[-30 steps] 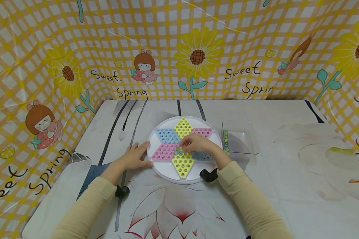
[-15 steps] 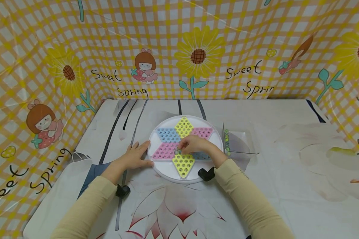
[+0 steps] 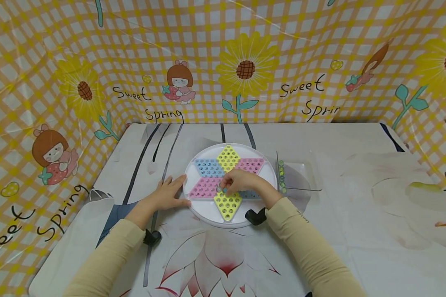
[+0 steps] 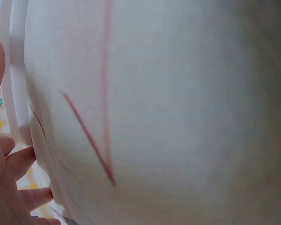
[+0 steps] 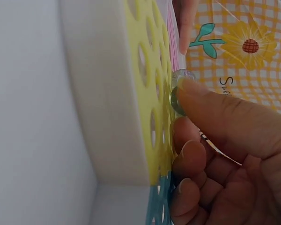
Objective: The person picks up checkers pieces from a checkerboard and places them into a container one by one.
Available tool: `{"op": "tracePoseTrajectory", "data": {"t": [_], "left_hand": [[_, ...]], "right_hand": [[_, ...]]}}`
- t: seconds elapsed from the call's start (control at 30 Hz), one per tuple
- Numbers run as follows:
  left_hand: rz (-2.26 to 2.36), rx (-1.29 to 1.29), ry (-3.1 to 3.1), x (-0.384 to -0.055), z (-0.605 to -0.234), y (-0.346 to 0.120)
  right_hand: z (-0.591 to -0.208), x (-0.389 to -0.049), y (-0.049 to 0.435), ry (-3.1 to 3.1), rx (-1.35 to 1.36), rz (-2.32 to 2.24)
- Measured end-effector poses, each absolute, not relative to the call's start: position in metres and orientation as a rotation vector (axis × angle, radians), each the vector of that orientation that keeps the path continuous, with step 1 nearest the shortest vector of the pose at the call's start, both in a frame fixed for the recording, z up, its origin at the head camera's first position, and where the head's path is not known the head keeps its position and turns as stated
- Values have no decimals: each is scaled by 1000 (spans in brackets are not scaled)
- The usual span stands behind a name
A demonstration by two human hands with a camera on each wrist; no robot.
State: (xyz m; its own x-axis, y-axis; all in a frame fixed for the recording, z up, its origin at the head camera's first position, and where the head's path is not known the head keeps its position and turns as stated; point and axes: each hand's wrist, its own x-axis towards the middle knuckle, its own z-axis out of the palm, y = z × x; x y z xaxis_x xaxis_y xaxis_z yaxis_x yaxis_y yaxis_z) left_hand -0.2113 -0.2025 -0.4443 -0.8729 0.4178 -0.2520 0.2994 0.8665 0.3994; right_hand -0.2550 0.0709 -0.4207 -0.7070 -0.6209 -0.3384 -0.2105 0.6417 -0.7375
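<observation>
A round white Chinese checkers board (image 3: 204, 212) with a blue, pink and yellow star of holes lies on the table. My right hand (image 3: 241, 180) is over the board's middle, fingers curled. In the right wrist view its thumb lies against a green marble (image 5: 176, 102), seemingly pinching it at the holes; the index finger is mostly hidden. Just beyond it sits a clear marble (image 5: 183, 73), also visible as a pale marble (image 3: 219, 189) in the head view. My left hand (image 3: 167, 194) touches the board's left rim with its fingers spread.
To the board's right stands a clear plastic tray (image 3: 308, 175) with a row of green marbles (image 3: 281, 175) along its left side. A blue and white item (image 3: 115, 214) lies by the left forearm. A checked sunflower cloth (image 3: 200, 41) hangs around the table.
The right hand, with the marble at its fingertips, has shifted slightly left and settled lower at the middle holes. The left hand has stayed on the rim.
</observation>
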Motion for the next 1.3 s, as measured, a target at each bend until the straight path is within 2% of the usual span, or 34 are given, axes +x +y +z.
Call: {"op": "tracePoseTrajectory", "data": {"t": [0.7, 1.17, 1.3], "left_hand": [[498, 528, 2704, -211, -444, -202], [503, 540, 2715, -211, -446, -203], [505, 541, 2713, -211, -446, -203]], "right_hand": [[-419, -260, 85, 2238, -630, -1014], [-399, -263, 102, 2169, -692, -1195], [-396, -265, 103, 2176, -633, -1215]]}}
